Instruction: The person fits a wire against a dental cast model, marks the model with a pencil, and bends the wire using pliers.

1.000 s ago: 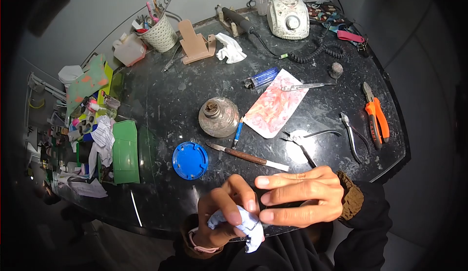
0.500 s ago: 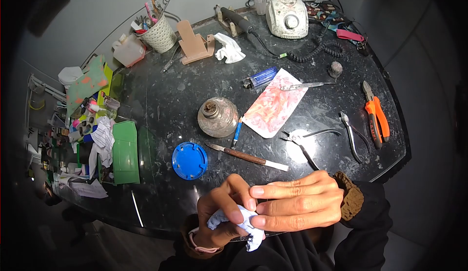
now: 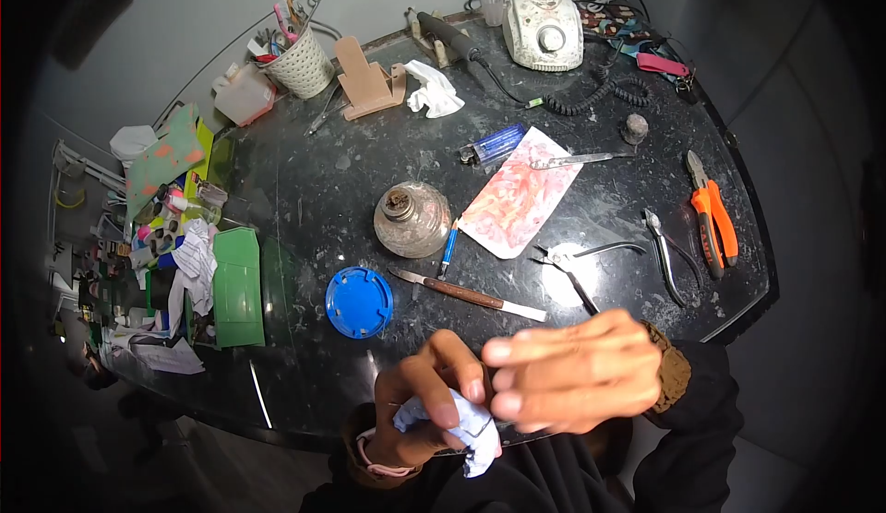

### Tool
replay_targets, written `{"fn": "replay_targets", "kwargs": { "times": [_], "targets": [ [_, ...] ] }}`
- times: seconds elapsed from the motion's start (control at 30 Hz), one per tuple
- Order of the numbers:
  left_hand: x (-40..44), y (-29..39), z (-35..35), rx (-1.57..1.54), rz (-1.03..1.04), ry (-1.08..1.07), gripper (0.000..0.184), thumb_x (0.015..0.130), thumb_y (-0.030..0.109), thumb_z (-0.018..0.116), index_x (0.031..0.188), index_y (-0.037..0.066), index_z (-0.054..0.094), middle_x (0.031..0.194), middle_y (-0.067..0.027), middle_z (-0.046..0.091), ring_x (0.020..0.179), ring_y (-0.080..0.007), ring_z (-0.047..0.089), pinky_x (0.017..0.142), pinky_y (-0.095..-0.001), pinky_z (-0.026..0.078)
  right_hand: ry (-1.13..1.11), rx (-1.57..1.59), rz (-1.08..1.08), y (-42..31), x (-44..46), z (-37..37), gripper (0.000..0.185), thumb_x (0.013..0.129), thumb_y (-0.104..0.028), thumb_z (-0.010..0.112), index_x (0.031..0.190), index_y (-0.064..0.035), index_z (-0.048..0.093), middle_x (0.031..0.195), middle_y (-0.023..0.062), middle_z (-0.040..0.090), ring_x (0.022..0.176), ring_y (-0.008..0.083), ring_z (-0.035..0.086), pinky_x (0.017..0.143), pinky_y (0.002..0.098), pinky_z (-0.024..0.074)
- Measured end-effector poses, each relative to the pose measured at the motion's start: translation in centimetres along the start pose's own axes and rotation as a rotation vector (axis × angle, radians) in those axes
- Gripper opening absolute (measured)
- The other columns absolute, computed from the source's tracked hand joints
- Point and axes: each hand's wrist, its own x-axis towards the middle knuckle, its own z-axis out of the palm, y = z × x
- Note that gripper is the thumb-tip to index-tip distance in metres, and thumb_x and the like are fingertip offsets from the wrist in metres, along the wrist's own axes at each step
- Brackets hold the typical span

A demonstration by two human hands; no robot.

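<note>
My left hand (image 3: 420, 402) is closed around a pale blue, arch-shaped plaster dental cast (image 3: 477, 435) near the table's front edge. A thin dark line shows on the cast. Just to the right of it, my right hand (image 3: 581, 373) has its fingers stretched out side by side, slightly blurred, with the thumb hidden beneath. Its fingertips are close to the cast, and I see nothing held in them. Beyond the hands lie a wooden-handled wax knife (image 3: 471, 295), a round blue lid (image 3: 359, 303) and wire-bending pliers (image 3: 581, 278), partly covered by my right hand.
A spirit lamp (image 3: 413, 221) stands mid-table beside a blue pencil (image 3: 448, 250) and a stained pink sheet (image 3: 521, 195). Orange-handled cutters (image 3: 712, 222) and smaller pliers (image 3: 663, 255) lie right. A white motor unit (image 3: 544, 29) is at the back; a green bin (image 3: 239, 287) stands left.
My right hand has shifted slightly right and up, its fingertips drawing back from the cast. The left hand keeps its grip, and more of the cast's surface shows.
</note>
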Motion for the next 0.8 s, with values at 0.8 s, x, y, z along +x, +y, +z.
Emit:
{"fn": "replay_targets", "kwargs": {
  "times": [0.8],
  "targets": [
    [-1.5, 1.8, -2.5, -0.415, -0.077, -0.156, 0.016, 0.084, 0.005, 0.064, 0.090, 0.010, 0.051, 0.097, -0.0108, 0.042, 0.070, -0.0222, 0.049, 0.060, -0.0391, 0.063, -0.459, -0.474, 0.382, 6.7, -0.3, 0.1, 0.033, 0.071, 0.000, 0.057, 0.103, -0.0085, 0.064, 0.105, 0.0057, 0.060, 0.094, 0.0223, 0.061, 0.071, 0.0337, 0.0526]
  ]
}}
